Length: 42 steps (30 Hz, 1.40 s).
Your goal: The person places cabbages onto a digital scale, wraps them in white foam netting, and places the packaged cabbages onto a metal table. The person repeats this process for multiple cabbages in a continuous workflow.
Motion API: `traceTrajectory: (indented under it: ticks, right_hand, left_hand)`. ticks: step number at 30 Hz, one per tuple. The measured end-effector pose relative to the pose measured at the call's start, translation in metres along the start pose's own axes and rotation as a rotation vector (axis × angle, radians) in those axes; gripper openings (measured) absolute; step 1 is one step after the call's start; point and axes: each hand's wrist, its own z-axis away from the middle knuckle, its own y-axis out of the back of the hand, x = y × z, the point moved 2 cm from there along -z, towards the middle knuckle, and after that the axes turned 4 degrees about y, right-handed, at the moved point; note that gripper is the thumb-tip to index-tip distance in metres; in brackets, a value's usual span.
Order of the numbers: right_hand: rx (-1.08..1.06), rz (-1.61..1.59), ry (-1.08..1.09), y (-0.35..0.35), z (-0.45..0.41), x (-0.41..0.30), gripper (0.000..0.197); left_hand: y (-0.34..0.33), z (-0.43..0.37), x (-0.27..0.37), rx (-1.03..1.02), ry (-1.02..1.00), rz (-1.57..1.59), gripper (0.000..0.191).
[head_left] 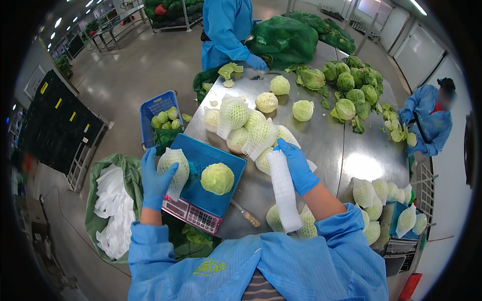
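Observation:
My left hand (155,184) is at the left edge of a digital weighing scale (192,165) with a blue plate. Its thumb lies across the front of a cabbage in a white foam net sleeve (176,171), and its fingers are on the far left side. A bare trimmed cabbage (217,178) rests on the plate's right part. My right hand (297,165) grips a flattened stack of white foam net sleeves (284,195) by its upper end. Just beyond that hand, a pile of cabbages, several in foam nets (261,135), lies on the steel table (320,146).
A knife (246,214) lies right of the scale. Untrimmed cabbages (354,82) are heaped at the far right. Co-workers stand at the far side (226,34) and right (429,116). A green sack of white sleeves (115,210) and a blue crate (160,109) are on the left.

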Motion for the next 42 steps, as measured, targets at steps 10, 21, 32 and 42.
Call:
traceTrajectory:
  ticks: [10,21,32,42]
  right_hand:
    - [-0.204,0.498,0.526,-0.063,0.067,-0.008,0.011]
    - [-0.4,0.896,0.862,-0.044,0.071,-0.029,0.032]
    - [-0.264,0.796,1.033,-0.032,0.088,-0.003,0.022]
    - [-0.586,0.294,-0.237,0.001,0.112,0.045,0.043]
  left_hand:
    - [-0.061,0.065,0.184,-0.708,0.392,1.245,0.047]
    - [-0.056,0.061,0.19,-0.625,0.406,1.355,0.042]
    - [-0.08,0.098,0.185,-0.553,0.399,1.492,0.017]
    - [-0.067,0.08,0.177,-0.608,0.898,1.791,0.026]
